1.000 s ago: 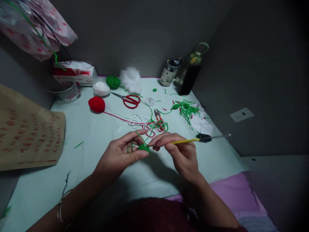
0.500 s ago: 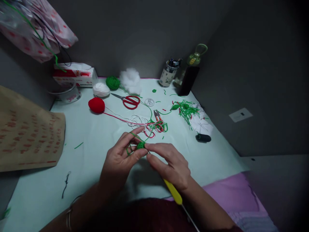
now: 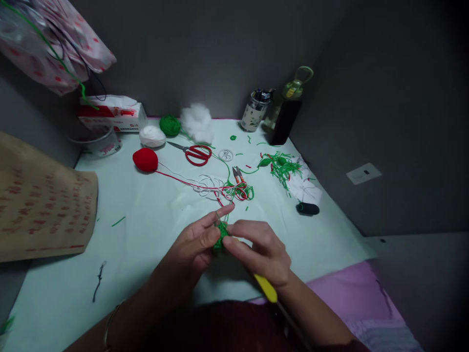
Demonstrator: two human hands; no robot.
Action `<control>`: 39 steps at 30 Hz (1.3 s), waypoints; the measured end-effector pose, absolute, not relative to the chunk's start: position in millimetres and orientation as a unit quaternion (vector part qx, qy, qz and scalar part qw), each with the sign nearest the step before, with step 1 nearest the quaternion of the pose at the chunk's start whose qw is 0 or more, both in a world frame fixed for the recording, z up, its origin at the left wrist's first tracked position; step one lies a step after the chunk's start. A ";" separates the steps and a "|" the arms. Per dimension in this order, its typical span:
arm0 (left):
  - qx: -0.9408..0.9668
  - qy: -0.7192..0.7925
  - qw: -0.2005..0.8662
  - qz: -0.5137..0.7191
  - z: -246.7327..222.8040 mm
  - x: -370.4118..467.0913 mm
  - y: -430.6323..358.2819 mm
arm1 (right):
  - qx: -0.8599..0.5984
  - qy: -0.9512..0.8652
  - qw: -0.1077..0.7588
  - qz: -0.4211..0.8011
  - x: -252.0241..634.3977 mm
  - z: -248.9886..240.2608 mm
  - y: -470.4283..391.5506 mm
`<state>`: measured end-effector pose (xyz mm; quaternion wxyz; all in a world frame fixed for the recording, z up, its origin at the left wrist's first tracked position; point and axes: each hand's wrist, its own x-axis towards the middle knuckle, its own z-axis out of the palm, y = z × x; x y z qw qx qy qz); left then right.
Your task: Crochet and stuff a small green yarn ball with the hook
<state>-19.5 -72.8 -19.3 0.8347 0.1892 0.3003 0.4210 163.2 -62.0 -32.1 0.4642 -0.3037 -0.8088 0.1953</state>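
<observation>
Between the fingertips of both hands is a small green crocheted piece [image 3: 221, 236]. My left hand [image 3: 196, 240] pinches it from the left, its index finger stretched out with green yarn running near it. My right hand [image 3: 262, 248] is closed around a crochet hook with a yellow handle [image 3: 266, 289]; the hook's tip is hidden at the green piece. Just beyond the hands lies a tangle of red, white and green yarn [image 3: 238, 189], with small thread snips [image 3: 239, 176] on it.
Red [image 3: 145, 160], white [image 3: 152, 136] and green [image 3: 170, 125] yarn balls, red-handled scissors [image 3: 198, 155] and white stuffing [image 3: 197, 122] lie farther back. A pen cup [image 3: 252, 115] and a bottle [image 3: 287, 115] stand by the wall. Green yarn scraps [image 3: 286, 168] lie right, a paper bag [image 3: 47, 195] left.
The green piece has shifted slightly right and toward me and has turned, showing more of its side. My left hand has moved right with it, its index finger now straighter.
</observation>
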 end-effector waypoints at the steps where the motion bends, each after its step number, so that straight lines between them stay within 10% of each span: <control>1: 0.191 0.292 0.838 0.419 -21.0 -21.7 -72.1 | -0.288 -0.806 0.483 0.187 162.6 -31.4 -60.8; 23: 0.348 0.439 0.704 0.436 -16.3 -43.3 -55.9 | -0.341 -0.464 0.526 0.626 157.7 -20.8 -45.7; 31: 0.289 0.369 0.750 0.467 -28.3 -25.6 -59.5 | -0.341 -0.798 0.488 0.095 147.5 -27.8 -58.1; 39: 0.195 0.296 0.824 0.443 -19.5 -38.8 -55.1 | -0.335 -0.624 0.575 0.410 157.3 -22.2 -48.4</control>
